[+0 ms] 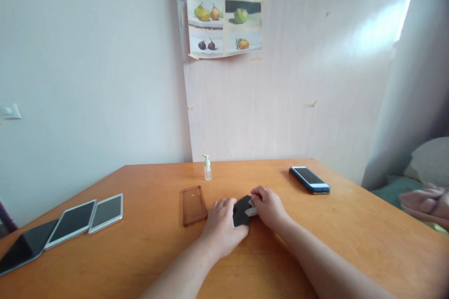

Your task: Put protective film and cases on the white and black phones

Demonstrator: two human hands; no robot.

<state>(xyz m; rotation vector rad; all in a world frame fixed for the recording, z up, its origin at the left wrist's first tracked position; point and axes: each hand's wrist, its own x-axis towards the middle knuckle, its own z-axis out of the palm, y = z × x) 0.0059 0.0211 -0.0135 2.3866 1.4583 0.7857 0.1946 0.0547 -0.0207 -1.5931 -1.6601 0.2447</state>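
Near the front edge of the orange table (351, 224), both forearms reach in toward a dark phone (241, 211) lying flat at the middle of the top. The left hand (221, 225) lies over its near left side, fingers together and curled down on it as if pinning it. The right hand (268, 206) sits at its right edge, thumb and forefinger pinching a small pale cloth or wipe (251, 212) against the dark surface.

My worry is the grip. If the left hand eases while the right rubs, the phone could skate across the smooth wood, and too much pressure through that wipe might drag grit over it.

Just left lies a brown see-through case (194, 204), close enough for a sliding elbow or wrist to knock it. Beyond the hands stands a little pump bottle (207, 167), upright and narrow; a reach past it could tip it. A blue-edged phone (309, 179) rests well apart to the right, and three tablets (72, 222) line the far left edge, the nearest of them seemingly close to slipping off. On the wall hangs a fruit print (224, 27).
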